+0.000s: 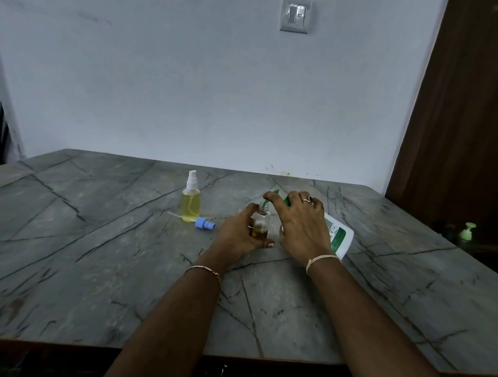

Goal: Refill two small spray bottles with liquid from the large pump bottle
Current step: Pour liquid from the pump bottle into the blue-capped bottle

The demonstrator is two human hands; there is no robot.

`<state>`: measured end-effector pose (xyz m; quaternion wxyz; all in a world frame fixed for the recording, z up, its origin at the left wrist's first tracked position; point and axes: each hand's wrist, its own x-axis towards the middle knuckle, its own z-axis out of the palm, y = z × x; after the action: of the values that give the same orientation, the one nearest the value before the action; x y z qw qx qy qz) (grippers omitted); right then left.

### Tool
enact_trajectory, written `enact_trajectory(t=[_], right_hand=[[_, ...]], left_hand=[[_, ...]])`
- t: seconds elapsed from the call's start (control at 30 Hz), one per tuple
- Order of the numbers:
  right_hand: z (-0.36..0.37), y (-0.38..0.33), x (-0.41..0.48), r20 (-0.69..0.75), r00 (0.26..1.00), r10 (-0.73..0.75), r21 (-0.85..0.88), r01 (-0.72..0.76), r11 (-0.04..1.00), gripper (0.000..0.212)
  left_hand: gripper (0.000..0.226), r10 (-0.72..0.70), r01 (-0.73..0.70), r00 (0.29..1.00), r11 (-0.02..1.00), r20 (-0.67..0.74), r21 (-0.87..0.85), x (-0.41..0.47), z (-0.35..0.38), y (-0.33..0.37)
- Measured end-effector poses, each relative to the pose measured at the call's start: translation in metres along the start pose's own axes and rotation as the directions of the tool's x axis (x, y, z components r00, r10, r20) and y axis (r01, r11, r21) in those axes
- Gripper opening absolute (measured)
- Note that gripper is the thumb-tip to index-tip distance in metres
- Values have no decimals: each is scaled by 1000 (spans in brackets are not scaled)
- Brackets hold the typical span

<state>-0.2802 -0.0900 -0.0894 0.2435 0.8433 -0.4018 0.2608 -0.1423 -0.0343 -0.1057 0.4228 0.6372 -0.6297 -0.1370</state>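
Home room (wall switch (295, 15), wooden door (465, 114))

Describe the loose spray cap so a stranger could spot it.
Start at the grey veined table. Left of the left hand stands a spray bottle of yellow liquid; the cap lies on its side at that bottle's base. Nothing else on the tabletop is blue.

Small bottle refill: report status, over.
Left hand grips uncapped small bottle, part full. Right hand holds tilted pump bottle, nozzle at its mouth. Blue cap lies clear.
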Motion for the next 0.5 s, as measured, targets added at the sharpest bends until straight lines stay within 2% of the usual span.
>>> enact_trajectory(t=[0.27, 0.5], right_hand=[[2, 2, -3, -4, 1000, -17, -33, 17, 999, 78], [2, 3, -6, -22, 1000, -22, -45, 21, 999, 81]], left_hand=[[68, 1, -1, 1000, 1000, -17, 6, 0, 1, 0], [73, -14, 14, 1000, 999, -11, 47, 0, 1, 1]])
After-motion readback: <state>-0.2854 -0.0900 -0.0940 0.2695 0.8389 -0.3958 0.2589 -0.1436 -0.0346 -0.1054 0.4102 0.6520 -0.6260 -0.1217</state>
